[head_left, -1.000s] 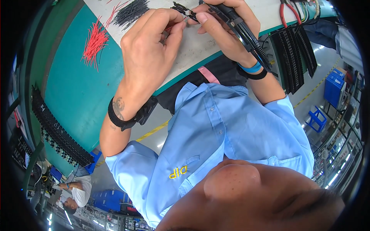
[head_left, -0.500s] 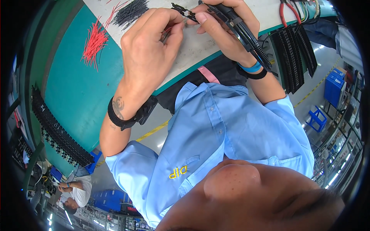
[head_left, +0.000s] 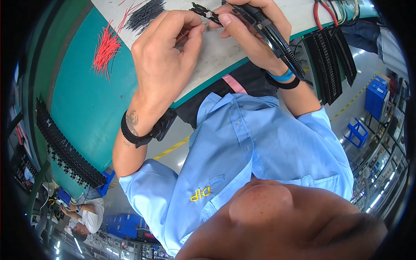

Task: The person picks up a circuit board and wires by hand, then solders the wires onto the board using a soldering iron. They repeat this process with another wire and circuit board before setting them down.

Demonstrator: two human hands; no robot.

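Note:
My left hand (head_left: 160, 60) is closed in a pinch at the bench's far edge of view, fingertips together on a thin red wire (head_left: 181, 38). Just right of those fingertips, a small black plastic part (head_left: 207, 13) with open, jagged edges sits at the fingers of my right hand (head_left: 249, 41). That hand is closed, thumb and fingers gripping the part's right end. A long black ribbed device (head_left: 271, 34) stretches from the right fingers to the wrist; whether it is held or strapped on I cannot make out.
Red wires (head_left: 106, 52) lie in a loose bundle left of my left hand, with dark wires (head_left: 147, 15) beyond. Red-handled pliers (head_left: 320, 15) rest at the right. Black slotted racks (head_left: 325, 65) stand at the bench's right, another rack (head_left: 65, 143) at the left. A co-worker (head_left: 89, 216) sits lower left.
My left hand has drawn back slightly leftward from the black part, and more of the red wire shows in its fingers. The right hand has hardly moved.

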